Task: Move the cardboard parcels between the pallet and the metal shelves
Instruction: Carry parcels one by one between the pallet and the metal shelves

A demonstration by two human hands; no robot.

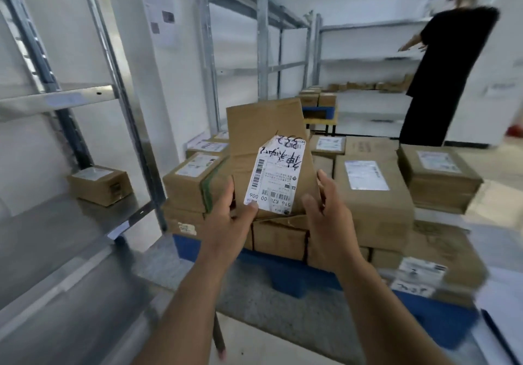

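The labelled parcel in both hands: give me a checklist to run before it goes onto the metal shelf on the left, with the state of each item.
1. Left hand holds the labelled parcel: ok, thumb on the label's corner, fingers round the left edge.
2. Right hand holds it: cannot tell, fingers lie along the right edge, mostly straight.
3. Parcel lifted off the stack on the blue pallet: cannot tell, its lower edge is hidden behind the hands.
4. Room on the metal shelf: ok, one small box sits at the back, bare metal in front.
5. Other person out of the way: ok, standing at the far shelves.
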